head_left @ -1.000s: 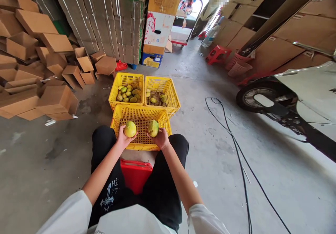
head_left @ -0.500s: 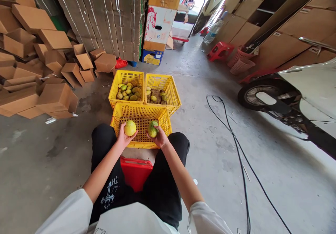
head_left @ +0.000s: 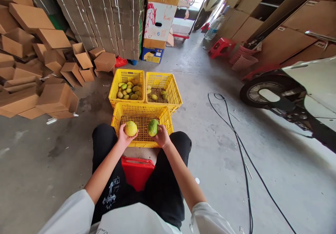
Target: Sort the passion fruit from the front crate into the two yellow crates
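Many fruits (head_left: 128, 90) lie in the far-left crate (head_left: 113, 86), ahead of the left grip (head_left: 124, 135), which curls firmly around a yellow fruit (head_left: 131, 128). Below both, stretching rightward, sits the front crate (head_left: 141, 110). The right grip (head_left: 162, 136) holds a greener fruit (head_left: 152, 127) — near the yellow one, not touching. Ahead of that grip, the far-right crate (head_left: 173, 90) contains a few others (head_left: 154, 97). The step in hand seems to be looking the held pair over — the next move calls for a sure hold on each.
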